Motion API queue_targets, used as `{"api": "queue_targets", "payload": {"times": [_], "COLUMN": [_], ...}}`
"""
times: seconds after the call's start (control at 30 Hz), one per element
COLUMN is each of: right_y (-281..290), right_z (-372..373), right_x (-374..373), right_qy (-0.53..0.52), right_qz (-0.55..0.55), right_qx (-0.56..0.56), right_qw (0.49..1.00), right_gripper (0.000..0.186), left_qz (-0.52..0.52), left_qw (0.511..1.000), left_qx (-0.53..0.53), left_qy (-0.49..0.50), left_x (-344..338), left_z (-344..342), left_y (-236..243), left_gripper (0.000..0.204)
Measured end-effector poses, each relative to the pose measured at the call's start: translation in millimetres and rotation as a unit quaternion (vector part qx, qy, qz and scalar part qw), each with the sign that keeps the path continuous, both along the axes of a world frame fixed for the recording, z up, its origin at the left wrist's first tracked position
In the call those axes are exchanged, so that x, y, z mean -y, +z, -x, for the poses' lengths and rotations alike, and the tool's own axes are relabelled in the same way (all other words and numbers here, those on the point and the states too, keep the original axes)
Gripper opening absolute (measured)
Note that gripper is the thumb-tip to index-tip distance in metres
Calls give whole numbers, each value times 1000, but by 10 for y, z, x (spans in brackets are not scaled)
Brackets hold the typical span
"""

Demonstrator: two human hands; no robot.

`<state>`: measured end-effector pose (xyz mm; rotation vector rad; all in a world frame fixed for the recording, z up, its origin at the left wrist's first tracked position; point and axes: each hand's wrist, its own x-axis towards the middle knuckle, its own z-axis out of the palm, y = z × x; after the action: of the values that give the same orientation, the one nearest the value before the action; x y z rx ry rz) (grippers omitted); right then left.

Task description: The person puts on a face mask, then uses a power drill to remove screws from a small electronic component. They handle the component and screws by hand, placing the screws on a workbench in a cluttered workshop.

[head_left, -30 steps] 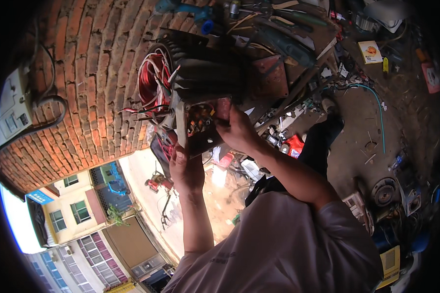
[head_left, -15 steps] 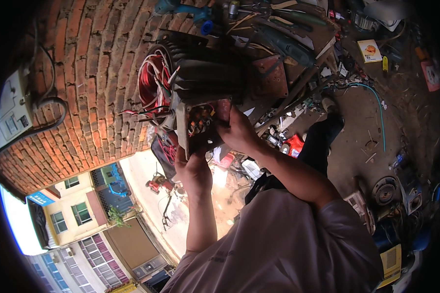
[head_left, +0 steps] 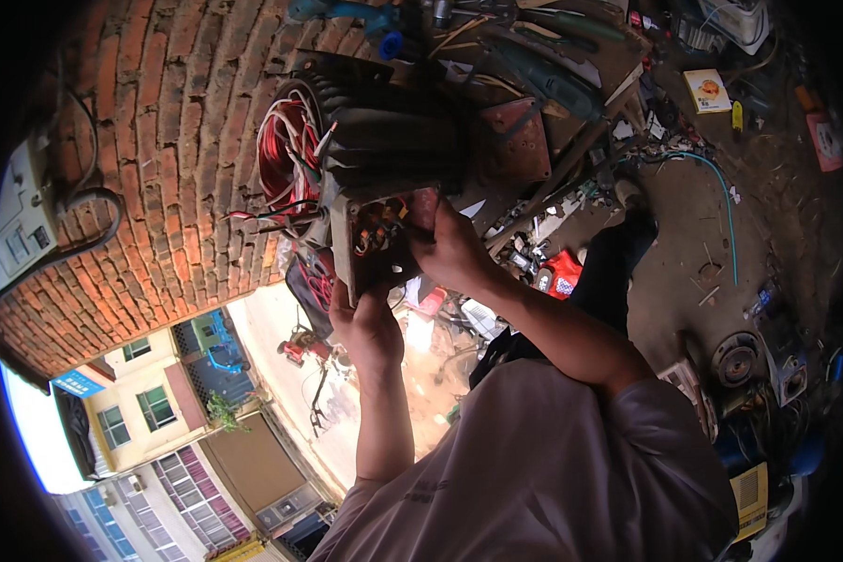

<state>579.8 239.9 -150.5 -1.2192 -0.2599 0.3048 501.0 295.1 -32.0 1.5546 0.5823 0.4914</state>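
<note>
A dark electric motor with a finned housing rests on the cluttered bench by the brick wall. On its near side the terminal box is uncovered, with wire ends and orange-brown leads inside. My left hand is closed on the lower left edge of that box, thumb toward its opening. Around the right edge of the box my right hand is closed, its fingertips partly hidden behind the rim. A coil of red and white wire hangs at the motor's left end, with loose wire ends beside it.
Behind the motor lie a green power tool, a rusty reddish plate and several hand tools. A brick wall rises at left. Scraps and a red packet litter the floor near my leg; a round speaker-like part lies at right.
The view has shifted slightly, and the left hand sits a little higher. Both hands keep their hold on the terminal box.
</note>
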Motion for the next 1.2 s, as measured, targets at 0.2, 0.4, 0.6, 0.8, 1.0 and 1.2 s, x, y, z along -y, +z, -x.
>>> {"api": "queue_targets", "payload": {"times": [0.2, 0.4, 0.6, 0.8, 1.0, 1.2], "right_y": [30, 23, 75, 100, 13, 43], "right_z": [-8, -12, -18, -26, -36, -34], "right_x": [17, -69, -48, -16, -58, -47], "right_qy": [-13, -9, -26, -8, -1, 13], "right_qz": [-53, -57, -29, -4, -33, -28], "right_qx": [13, -6, -15, -19, -6, -27], "right_qw": [998, 998, 999, 1000, 999, 999], "right_gripper": [34, 34, 36, 33, 17, 16], "left_qz": [20, -36, -182, -364, -323, -442], "left_qw": [999, 999, 975, 928, 942, 891], "left_qx": [-22, -23, -127, -75, -85, -107], "left_qy": [39, 30, -9, 41, 11, -9], "left_x": [16, 64, 19, -29, -108, -213], "left_z": [-32, -69, -62, 28, 20, 42], "left_y": [59, 45, 184, 16, 38, 49], "left_gripper": [37, 37, 38, 38, 35, 40]}}
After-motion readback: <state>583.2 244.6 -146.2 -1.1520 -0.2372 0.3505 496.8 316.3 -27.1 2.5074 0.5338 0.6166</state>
